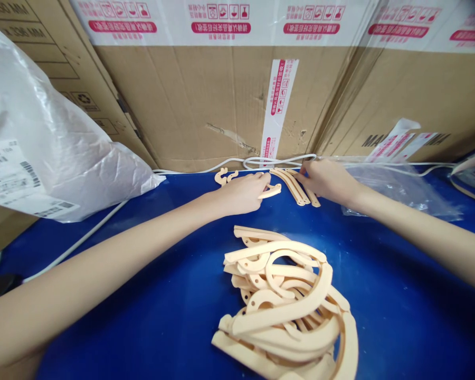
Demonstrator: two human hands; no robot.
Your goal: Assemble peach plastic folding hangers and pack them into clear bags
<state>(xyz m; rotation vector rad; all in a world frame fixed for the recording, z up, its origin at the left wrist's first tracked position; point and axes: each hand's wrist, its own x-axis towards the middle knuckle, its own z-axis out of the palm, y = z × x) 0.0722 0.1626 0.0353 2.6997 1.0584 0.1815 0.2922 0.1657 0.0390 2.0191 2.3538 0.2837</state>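
At the back of the blue table, my left hand (245, 193) is closed round a cream plastic hanger piece (272, 191), whose end sticks out past the fingers. Just left of it lie two small hanger hooks (220, 177), the second partly behind the hand. A row of slim, curved hanger arms (291, 186) lies between my hands. My right hand (328, 180) has its fingers pinched at the rightmost hanger arm (313, 197); the fingertips are partly hidden. Nearer to me is a heaped pile of cream folding hangers (288, 316), with hooks and arms overlapping.
Cardboard boxes (190, 105) wall off the table's back edge, with a white cable (217, 167) along their foot. A clear plastic bag (404, 192) lies to the right. A bulky white parcel bag (63, 142) leans in at left, above another cable (79, 240).
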